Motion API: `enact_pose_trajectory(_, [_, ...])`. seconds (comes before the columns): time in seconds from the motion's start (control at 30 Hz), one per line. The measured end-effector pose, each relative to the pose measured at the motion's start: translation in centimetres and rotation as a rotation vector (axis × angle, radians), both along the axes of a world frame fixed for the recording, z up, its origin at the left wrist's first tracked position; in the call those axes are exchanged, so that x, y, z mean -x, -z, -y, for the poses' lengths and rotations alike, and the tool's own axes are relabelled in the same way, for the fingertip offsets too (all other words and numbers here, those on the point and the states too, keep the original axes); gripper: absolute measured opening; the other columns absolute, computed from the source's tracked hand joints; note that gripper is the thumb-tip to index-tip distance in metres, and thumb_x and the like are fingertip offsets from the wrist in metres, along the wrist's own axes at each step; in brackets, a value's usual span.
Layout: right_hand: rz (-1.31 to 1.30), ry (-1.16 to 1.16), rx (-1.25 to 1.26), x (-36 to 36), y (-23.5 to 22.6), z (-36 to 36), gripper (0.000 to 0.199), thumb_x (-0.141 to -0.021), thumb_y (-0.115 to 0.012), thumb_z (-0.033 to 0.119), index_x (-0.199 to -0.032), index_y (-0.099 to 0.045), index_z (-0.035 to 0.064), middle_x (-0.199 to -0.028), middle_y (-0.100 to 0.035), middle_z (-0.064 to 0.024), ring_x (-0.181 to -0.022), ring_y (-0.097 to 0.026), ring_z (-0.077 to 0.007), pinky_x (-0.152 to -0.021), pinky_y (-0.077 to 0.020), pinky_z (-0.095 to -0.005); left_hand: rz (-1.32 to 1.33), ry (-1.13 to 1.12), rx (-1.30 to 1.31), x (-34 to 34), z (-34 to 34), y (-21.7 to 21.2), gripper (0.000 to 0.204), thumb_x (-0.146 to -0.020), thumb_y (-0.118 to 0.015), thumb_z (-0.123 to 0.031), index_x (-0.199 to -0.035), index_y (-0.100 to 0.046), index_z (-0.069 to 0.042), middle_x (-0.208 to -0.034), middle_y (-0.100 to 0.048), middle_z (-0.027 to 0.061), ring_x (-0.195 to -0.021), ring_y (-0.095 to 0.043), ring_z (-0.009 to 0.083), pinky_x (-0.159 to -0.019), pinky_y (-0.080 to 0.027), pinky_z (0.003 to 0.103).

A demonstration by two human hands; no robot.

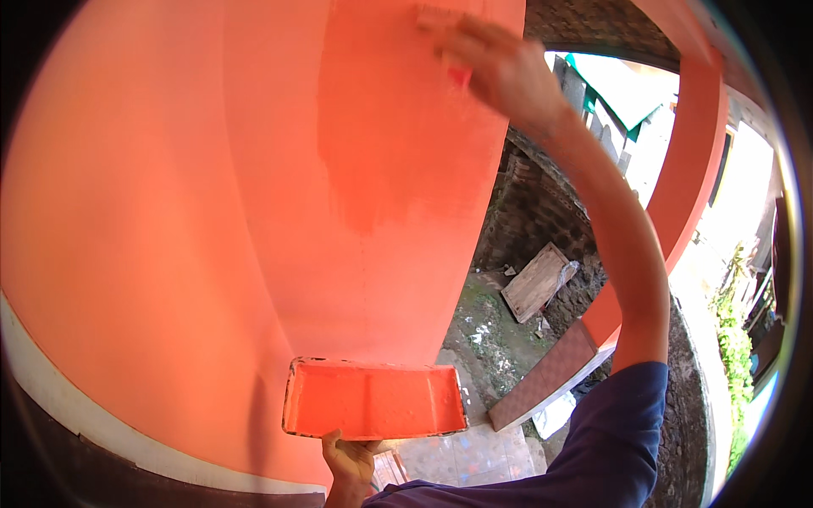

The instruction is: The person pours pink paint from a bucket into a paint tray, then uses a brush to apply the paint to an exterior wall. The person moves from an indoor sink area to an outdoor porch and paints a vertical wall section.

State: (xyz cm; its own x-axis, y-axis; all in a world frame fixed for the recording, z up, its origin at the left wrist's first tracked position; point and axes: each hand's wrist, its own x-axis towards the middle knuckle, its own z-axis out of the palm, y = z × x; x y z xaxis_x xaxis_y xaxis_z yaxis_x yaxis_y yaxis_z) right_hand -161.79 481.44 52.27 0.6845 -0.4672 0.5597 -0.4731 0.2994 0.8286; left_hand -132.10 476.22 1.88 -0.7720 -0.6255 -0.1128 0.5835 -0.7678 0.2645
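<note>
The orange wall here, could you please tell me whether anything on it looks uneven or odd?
Yes: a darker, glossier patch runs below the right hand, against the paler wall around it; its lower edge is ragged. The tray held by the left hand looks level, nothing spilled.

You get bright daylight from the right, where the sky blows out to white glare. The orange wall [212,212] is evenly lit, with soft shadow low on the left. Your raised right hand [500,63] blurs, and straight edges bow into a black rim.
</note>
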Motion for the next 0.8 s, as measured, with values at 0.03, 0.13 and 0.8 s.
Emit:
enact_pose_trajectory(0.03, [0.017, 0.089, -0.099, 0.7, 3.8, -0.5, 0.032, -0.072, -0.077, 0.011, -0.101, -0.063, 0.0118, -0.133, -0.066, -0.0028, -0.103, -0.071, -0.0197, -0.065, -0.0604, -0.0287, -0.011, 0.025, -0.006, 0.2, -0.1, -0.1, 0.065, -0.089, -0.065, -0.032, -0.143, -0.044, -0.004, -0.138, -0.059, 0.0161, -0.118, -0.067, 0.0365, -0.088, -0.065, 0.057])
enact_pose_trajectory(0.13, [0.014, 0.115, -0.272, -0.3, 15.0, -1.6, 0.023, -0.08, -0.07, 0.027, -0.094, -0.059, 0.0119, -0.119, -0.065, -0.0117, -0.104, -0.068, -0.0237, -0.072, -0.0592, -0.028, -0.015, 0.03, -0.001, -0.1, 0.2, 0.1, 0.065, -0.089, -0.065, -0.032, -0.143, -0.045, -0.004, -0.138, -0.059, 0.0159, -0.118, -0.067, 0.0367, -0.089, -0.064, 0.057])
enact_pose_trajectory(0.8, [0.075, 0.051, 0.022, 1.9, -2.2, -4.4, 0.022, -0.082, -0.079, 0.007, -0.101, -0.069, 0.0081, -0.111, -0.074, -0.0075, -0.085, -0.074, -0.0187, -0.067, -0.0594, -0.0293, -0.003, 0.035, 0.024, 0.3, 0.1, -0.1, 0.07, -0.088, -0.066, -0.034, -0.146, -0.042, -0.004, -0.138, -0.058, 0.0161, -0.119, -0.066, 0.0373, -0.09, -0.064, 0.056])
